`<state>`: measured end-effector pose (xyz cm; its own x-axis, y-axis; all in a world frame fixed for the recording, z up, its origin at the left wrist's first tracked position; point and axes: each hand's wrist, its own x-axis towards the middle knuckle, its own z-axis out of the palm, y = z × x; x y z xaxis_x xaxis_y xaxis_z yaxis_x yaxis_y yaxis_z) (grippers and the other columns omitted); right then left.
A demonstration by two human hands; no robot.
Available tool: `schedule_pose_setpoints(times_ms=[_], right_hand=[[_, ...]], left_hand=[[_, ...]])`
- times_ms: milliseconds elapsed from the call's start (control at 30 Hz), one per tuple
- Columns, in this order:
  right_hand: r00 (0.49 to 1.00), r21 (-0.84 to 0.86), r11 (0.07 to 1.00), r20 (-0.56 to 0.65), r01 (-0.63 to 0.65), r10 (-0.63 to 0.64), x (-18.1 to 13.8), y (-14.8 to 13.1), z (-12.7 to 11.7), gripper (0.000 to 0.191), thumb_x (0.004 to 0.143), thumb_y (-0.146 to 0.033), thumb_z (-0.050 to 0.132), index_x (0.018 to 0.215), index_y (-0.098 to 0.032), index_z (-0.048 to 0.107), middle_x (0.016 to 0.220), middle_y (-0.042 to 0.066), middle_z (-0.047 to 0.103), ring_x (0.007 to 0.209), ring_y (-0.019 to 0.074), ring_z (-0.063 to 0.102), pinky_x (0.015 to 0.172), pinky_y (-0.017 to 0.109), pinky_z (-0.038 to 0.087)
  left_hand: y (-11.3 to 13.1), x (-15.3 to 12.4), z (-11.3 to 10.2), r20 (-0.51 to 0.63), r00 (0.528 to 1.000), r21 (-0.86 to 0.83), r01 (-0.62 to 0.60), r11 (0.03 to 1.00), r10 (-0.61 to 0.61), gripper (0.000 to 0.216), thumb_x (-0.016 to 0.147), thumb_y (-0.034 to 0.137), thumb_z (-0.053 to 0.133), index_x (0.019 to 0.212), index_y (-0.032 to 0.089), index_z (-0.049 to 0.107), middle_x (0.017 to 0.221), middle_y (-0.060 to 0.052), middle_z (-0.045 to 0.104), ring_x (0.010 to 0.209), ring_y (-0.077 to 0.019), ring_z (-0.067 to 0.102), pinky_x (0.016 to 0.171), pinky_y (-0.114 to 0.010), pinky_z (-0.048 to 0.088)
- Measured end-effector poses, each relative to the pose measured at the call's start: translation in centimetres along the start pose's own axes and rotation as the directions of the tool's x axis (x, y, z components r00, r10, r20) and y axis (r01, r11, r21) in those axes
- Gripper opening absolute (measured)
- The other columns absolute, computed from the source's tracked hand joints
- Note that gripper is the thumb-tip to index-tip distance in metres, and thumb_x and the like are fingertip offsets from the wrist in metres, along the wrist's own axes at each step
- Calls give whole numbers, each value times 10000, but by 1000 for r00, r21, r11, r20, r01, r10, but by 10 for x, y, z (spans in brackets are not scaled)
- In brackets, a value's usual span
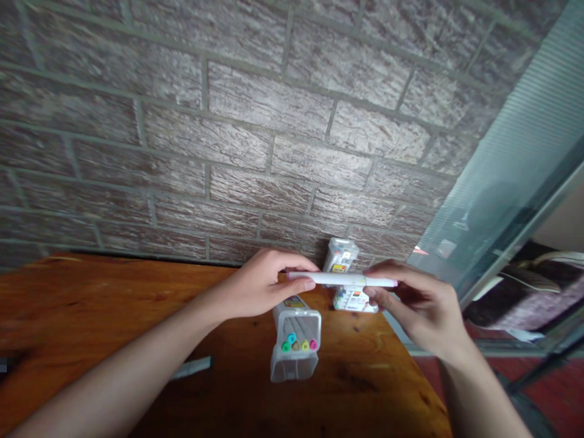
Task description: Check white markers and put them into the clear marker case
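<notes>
Left hand and right hand pinch a white marker between closed fingers, right of centre, open marker case on worktop, lower centre

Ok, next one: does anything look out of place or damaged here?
One mild oddity: what looks like a loose marker lies on the table, partly hidden by the left forearm, away from the markers in the open case. I see no spill or damage.

I hold a smooth plastic marker; below my left hand, a clear plastic case and glossy wooden surface; beyond, rough brick wall.
</notes>
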<state>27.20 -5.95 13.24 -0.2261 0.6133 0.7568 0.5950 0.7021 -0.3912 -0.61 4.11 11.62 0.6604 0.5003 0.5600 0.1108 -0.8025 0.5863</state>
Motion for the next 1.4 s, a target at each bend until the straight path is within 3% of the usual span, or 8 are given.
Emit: schedule_pose_setpoints(times_ms=[100,233,367,633,1000,1200,1300,1400], right_hand=[[1000,-60,998,18,6,-5,-15,-4,-4,201,916,-161,811,1097,-241,842,984,82,841,844,209,798,734,275,642],[998,-94,994,-36,-52,49,-34,-7,0,206,911,-171,810,1107,-221,845,938,79,854,769,202,807,677,254,657],[994,-138,990,-106,-19,4,-47,-9,7,220,896,-123,801,1089,-220,840,945,78,852,792,209,812,710,276,663],[991,-191,977,-78,96,-113,-53,-13,17,273,885,-52,791,1104,-214,803,885,68,822,762,200,795,680,268,639],[991,-246,962,-32,120,-131,-61,-11,17,316,874,-50,789,1127,-239,799,910,58,842,733,208,816,679,269,673],[992,-300,950,-63,86,-109,-70,-12,11,311,861,-89,802,1102,-285,820,845,25,845,594,204,777,575,284,657],[991,-342,939,-134,-28,-19,-79,-17,6,233,860,-179,838,1046,-321,831,775,7,829,488,193,703,488,307,618],[976,-339,929,-201,-147,81,-87,-24,2,133,851,-271,858,970,-327,837,764,24,826,513,225,720,455,328,607]], left_hand=[[4,0,4,-8,999,-7,-32,999,32,161,969,210,728,1100,189,821,922,-24,804,775,-150,698,663,-232,494],[5,-1,10,-65,991,-2,-121,993,121,149,947,180,771,1086,187,825,957,-37,788,837,-151,722,715,-236,518],[3,-2,11,-93,983,-31,-158,987,155,136,917,155,801,1048,177,830,974,-49,786,850,-154,734,702,-237,524],[-5,-2,8,0,995,28,-97,995,97,143,869,103,814,991,176,816,937,-27,780,831,-156,724,732,-249,518],[-10,2,9,69,991,38,-116,993,114,153,847,55,818,944,172,800,896,-2,778,792,-136,711,729,-234,502],[-21,3,8,146,985,37,-95,995,89,104,894,139,809,989,183,811,938,-19,794,826,-146,725,743,-245,519],[-31,3,8,150,987,33,-70,997,64,117,921,136,757,1020,174,808,975,-41,817,847,-155,739,754,-259,543],[-40,4,9,119,992,56,-59,997,52,118,950,140,711,1020,162,803,981,-53,829,854,-160,749,778,-276,554]])
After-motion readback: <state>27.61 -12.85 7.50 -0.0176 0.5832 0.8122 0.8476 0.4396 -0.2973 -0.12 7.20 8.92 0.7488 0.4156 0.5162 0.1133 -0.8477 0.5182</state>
